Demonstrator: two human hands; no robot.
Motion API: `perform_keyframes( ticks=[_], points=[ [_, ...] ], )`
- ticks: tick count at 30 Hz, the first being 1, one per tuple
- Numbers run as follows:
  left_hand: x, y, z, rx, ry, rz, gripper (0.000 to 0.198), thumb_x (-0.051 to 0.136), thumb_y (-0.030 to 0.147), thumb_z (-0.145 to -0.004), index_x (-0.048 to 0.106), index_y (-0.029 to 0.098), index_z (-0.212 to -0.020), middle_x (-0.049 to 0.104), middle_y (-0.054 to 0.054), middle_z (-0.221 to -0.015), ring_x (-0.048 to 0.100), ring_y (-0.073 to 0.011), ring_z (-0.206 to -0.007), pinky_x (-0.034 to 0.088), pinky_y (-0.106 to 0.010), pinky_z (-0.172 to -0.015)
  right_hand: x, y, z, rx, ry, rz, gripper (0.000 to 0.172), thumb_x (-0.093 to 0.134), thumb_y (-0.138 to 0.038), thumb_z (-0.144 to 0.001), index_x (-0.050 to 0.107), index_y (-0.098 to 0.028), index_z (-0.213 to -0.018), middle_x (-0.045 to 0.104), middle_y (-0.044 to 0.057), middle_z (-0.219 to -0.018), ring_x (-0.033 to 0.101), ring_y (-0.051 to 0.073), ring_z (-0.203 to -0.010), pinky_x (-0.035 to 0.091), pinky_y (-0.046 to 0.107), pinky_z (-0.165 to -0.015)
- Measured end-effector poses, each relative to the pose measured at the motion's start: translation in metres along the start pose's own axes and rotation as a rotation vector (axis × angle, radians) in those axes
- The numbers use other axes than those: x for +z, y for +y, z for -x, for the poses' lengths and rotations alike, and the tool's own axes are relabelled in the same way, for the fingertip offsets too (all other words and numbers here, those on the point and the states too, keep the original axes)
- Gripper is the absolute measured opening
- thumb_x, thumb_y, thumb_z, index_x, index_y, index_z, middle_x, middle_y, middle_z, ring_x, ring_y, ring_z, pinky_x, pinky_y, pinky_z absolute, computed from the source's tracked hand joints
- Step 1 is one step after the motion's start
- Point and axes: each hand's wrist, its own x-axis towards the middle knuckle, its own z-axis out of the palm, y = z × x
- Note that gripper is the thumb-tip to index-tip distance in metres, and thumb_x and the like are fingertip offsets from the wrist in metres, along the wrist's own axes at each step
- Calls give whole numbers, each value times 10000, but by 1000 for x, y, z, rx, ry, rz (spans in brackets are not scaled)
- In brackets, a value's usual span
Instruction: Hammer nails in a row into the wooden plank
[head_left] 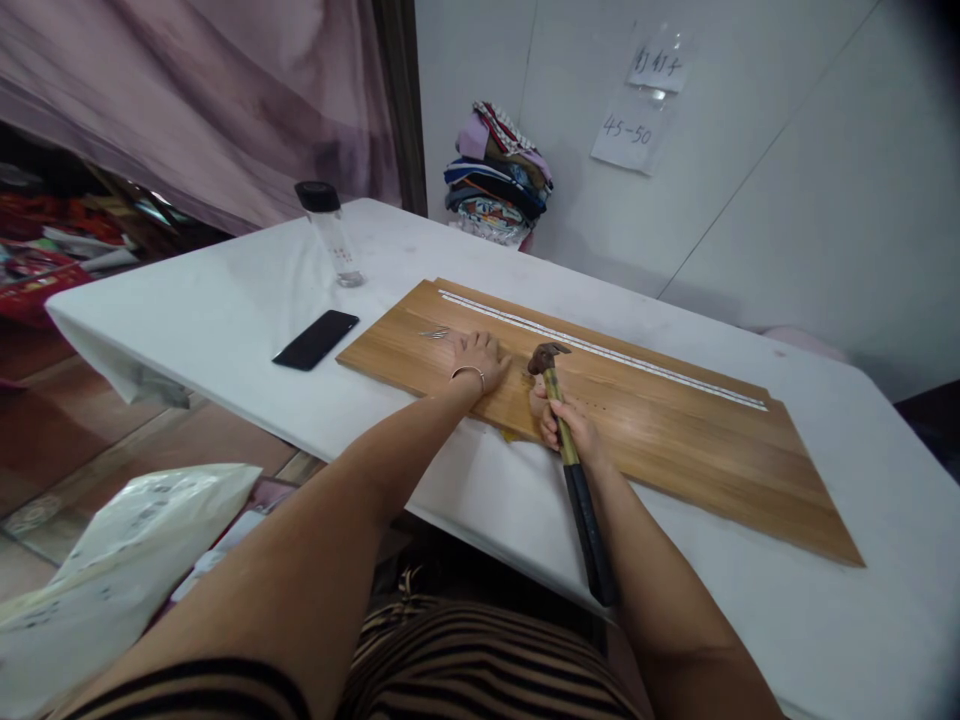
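Clearly, the left hand (480,362) rests palm down on the wooden board (697,455), its forearm running back toward eight o'clock and a thin pale bracelet (470,368) circling the wrist. Its fingers are loosely spread; whether anything lies beneath them I cannot tell. At ten o'clock from that hand, just beside the fingertips, slim metallic nails (435,333) lie in a small cluster.

The right hand (571,425) wraps its fingers round the hammer (566,420), its forearm angled down toward five o'clock. The tool's brown, rusty-looking clawed head points to twelve o'clock, above the board; the yellowish shaft gives way to a black grip ending between five and six.

The board is a long, flat slab with smooth, glossy grain, marked by small dark dots near three o'clock from the right hand. Two narrow white strips (600,348) run along its twelve o'clock side. Beneath it spreads a table (465,490) with a white covering; a flat black phone (316,340) lies beyond the board's nine o'clock end.
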Motion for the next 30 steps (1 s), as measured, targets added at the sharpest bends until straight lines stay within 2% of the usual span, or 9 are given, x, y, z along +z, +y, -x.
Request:
perform_keyframes(
  ticks=[30],
  points=[
    [-2,1,1,5,5,-5,539,395,491,-1062,647,222,-1455,565,-153,-1617,430,-351,-1523,314,-550,-1252,0,0,-1,20,-17,7,504,811,-560,-799,589,-225,-1103,499,-125,-537,447,107,-384,293,211,-342]
  ],
)
